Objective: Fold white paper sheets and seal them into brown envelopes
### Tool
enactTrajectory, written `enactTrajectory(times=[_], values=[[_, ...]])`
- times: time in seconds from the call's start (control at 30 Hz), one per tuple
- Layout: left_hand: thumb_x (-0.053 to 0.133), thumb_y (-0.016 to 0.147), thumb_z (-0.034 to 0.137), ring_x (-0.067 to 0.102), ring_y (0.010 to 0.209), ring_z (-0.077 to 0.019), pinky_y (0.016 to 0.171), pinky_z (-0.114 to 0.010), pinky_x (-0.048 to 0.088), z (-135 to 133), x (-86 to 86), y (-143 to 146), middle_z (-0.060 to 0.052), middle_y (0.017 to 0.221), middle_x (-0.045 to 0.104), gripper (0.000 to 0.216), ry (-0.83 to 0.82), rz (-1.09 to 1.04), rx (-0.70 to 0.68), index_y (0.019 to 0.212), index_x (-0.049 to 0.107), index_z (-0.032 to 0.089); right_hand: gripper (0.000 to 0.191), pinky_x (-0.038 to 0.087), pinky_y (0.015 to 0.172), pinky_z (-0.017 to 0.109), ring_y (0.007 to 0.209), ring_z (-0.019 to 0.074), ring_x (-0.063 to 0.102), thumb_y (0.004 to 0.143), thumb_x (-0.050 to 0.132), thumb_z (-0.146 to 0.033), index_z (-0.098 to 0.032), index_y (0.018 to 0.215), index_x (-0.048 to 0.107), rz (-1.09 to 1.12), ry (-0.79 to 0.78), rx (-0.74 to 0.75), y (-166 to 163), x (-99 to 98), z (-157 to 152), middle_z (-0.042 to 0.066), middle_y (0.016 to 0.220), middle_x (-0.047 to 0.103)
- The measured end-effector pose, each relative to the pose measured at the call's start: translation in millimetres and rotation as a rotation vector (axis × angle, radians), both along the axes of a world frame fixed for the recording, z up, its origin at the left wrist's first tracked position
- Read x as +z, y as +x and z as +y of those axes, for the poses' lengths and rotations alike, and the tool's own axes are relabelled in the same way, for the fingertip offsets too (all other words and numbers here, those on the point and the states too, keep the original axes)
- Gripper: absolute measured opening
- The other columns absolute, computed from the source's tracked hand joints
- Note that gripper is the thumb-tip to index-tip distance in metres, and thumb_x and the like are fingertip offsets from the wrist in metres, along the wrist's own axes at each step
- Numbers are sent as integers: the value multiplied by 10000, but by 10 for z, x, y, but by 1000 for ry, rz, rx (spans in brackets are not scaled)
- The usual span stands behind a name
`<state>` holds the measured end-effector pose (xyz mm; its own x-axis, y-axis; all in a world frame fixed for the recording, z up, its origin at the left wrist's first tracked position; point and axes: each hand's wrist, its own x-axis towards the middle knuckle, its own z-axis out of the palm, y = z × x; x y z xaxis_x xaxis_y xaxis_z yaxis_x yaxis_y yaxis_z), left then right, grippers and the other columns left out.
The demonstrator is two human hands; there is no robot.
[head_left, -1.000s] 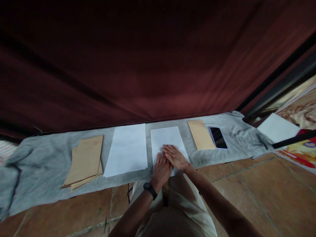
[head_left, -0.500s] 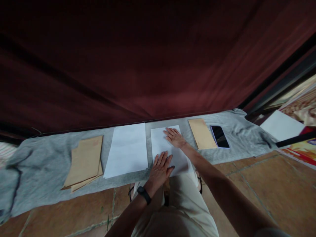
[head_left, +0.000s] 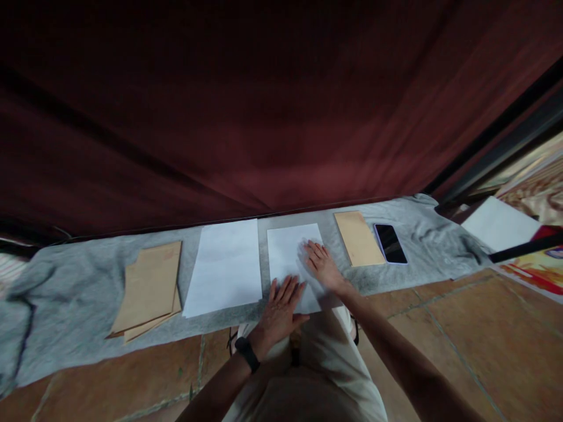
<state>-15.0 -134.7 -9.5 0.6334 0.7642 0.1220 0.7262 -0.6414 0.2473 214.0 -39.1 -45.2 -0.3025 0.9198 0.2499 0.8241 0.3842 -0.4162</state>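
A white sheet of paper (head_left: 288, 252) lies on a grey cloth (head_left: 79, 281) spread over the floor. My left hand (head_left: 280, 305) rests flat on the sheet's near edge, fingers spread, a black band on the wrist. My right hand (head_left: 323, 264) lies flat on the sheet's right side, fingers stretched out and slightly blurred. Neither hand holds anything.
A larger stack of white paper (head_left: 225, 266) lies left of the sheet, and brown envelopes (head_left: 147, 290) further left. To the right lie one brown envelope (head_left: 358, 237) and a black phone (head_left: 389, 243). A dark red curtain (head_left: 264, 105) hangs behind. Tiled floor (head_left: 461, 334) lies in front.
My right hand slid from beside the left hand up to the sheet's far edge, then back down toward the middle right. My left hand stayed flat near the sheet's near edge.
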Motion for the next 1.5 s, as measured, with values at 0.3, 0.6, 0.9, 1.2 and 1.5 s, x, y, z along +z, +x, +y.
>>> enactTrajectory(times=[0.3,0.6,0.9,1.2,1.5], values=[[564,814,42,320,1508,-247,1247,-495,283,-58,-45,-288,-60,1621,374,779,-61,7,-19,1534,389,281,502,337,1215,540,1436,247,444,1010,438,-236,-268,1511,452,106,-41,128,709,18,-865,88,1556,472],[533,865,25,617,1269,-189,1121,-411,493,175,30,-588,-25,1336,683,470,-251,-303,-9,1228,699,273,604,379,1198,482,1426,241,459,898,553,-119,-297,1473,511,148,-111,255,952,95,-901,65,1545,489],[517,977,227,713,1096,-219,1009,-387,576,-12,43,-627,-55,1181,757,292,-426,-567,41,1147,754,243,726,344,1204,545,1439,262,439,815,560,-43,-315,1485,500,151,-72,208,880,127,-937,60,1540,496],[533,809,17,464,1423,-222,1218,-507,351,72,32,-697,-38,1492,555,694,-220,-314,-54,1445,535,294,551,366,1192,553,1368,241,525,886,486,-60,-333,1335,653,160,-74,273,784,64,-858,38,1435,608],[484,748,-51,390,1472,-210,1248,-481,283,253,-13,-654,-24,1571,457,788,-161,-86,-70,1447,529,308,482,364,1187,539,1356,253,533,920,528,-127,-308,1351,643,178,-45,232,752,35,-884,63,1462,583]])
